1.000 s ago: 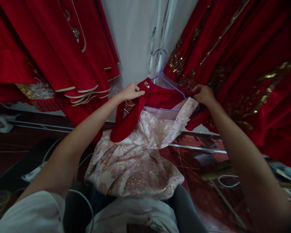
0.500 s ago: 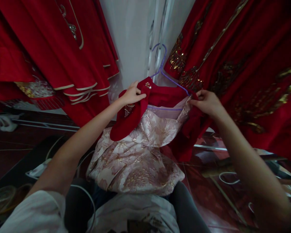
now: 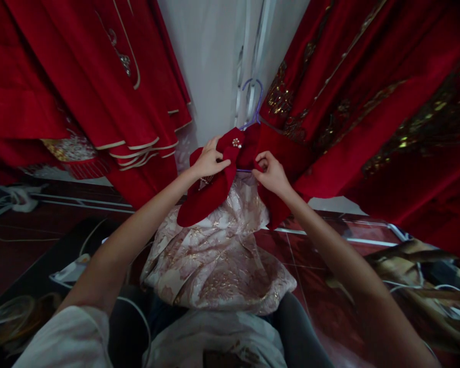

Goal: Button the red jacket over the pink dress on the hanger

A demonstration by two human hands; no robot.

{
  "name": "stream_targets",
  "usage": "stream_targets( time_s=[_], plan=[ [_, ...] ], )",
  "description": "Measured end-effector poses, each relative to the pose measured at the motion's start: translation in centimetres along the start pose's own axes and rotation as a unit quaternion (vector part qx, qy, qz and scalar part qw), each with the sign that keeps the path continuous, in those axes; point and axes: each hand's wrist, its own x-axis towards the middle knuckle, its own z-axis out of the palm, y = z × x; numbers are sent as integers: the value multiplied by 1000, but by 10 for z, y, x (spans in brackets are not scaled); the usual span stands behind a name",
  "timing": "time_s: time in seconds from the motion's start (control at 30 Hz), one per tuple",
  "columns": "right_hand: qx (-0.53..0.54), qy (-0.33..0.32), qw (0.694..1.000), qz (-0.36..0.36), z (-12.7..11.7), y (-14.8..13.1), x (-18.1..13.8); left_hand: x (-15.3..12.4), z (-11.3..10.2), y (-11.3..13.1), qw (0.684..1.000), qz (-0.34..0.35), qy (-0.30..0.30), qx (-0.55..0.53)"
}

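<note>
A red jacket (image 3: 207,204) with a pearl-like flower brooch at the collar hangs over a pale pink, gold-patterned brocade dress (image 3: 218,266) on a purple hanger (image 3: 256,99). The dress's skirt drapes across my lap. My left hand (image 3: 211,162) pinches the jacket's front edge just below the brooch. Opposite it, my right hand (image 3: 271,174) has the jacket's other front edge between thumb and fingers, near the middle of the neckline. Most of the hanger's bar is hidden under the red cloth.
Long red garments with pale trim (image 3: 138,128) hang on the left, and red garments with gold sequins (image 3: 329,112) on the right. A white panel (image 3: 210,61) stands behind. Cables and a white object (image 3: 72,268) lie at lower left; assorted items (image 3: 425,286) lie on the floor at right.
My right hand has moved left and inward, bringing the jacket's right front edge over the dress's neckline. My left hand stays at the left edge. The view has shifted slightly.
</note>
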Motion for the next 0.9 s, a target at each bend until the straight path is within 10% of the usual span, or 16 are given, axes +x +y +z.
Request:
stream_targets(
  time_s=[0.3, 0.6, 0.9],
  plan=[
    [2, -18, 999, -42, -5, 15, -13, -103, 63, 30, 993, 20, -81, -79],
    [161, -32, 986, -1, 23, 9, -22, -70, 58, 47, 936, -157, 115, -294],
    [251, -33, 967, 37, 34, 25, -25, -62, 75, 40, 874, -235, 137, -402]
  ],
)
